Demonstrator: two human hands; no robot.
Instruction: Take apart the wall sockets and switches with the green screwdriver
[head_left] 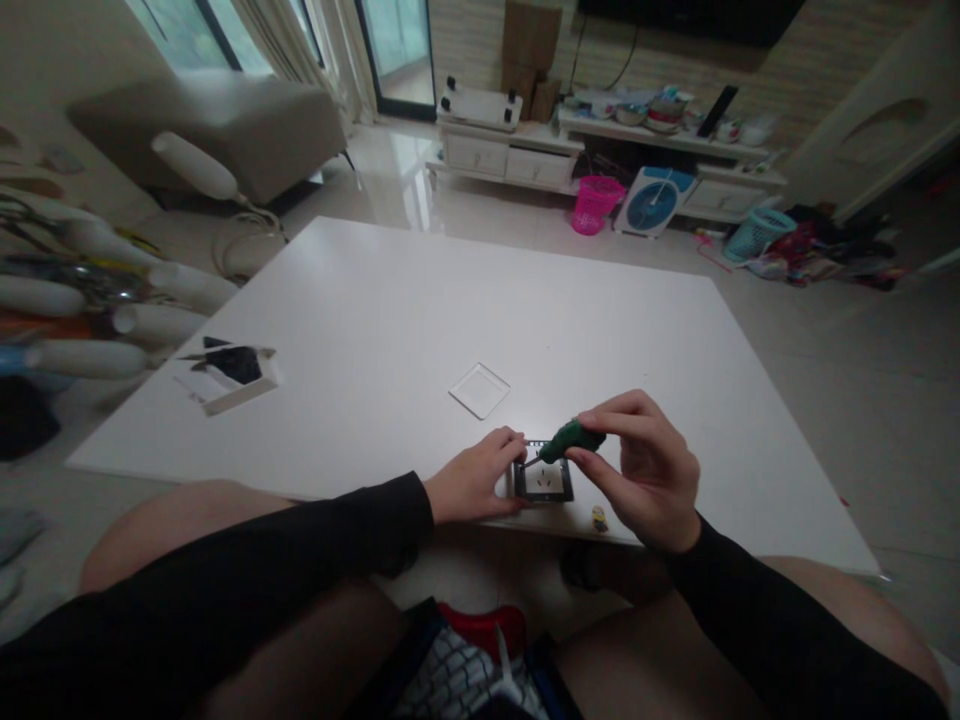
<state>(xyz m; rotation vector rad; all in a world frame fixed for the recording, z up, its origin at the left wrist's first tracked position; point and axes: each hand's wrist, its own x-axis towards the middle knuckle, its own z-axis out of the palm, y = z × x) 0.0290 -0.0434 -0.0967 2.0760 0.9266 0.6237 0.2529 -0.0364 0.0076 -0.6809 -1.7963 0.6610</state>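
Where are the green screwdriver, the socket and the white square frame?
Green screwdriver (567,439): head view, middle of its handle.
Socket (544,482): head view, its pale slotted face.
White square frame (466,402): head view, its near left edge.

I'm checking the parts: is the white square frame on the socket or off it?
Off. The square frame lies on the table, beyond and apart from the socket held by the left hand.
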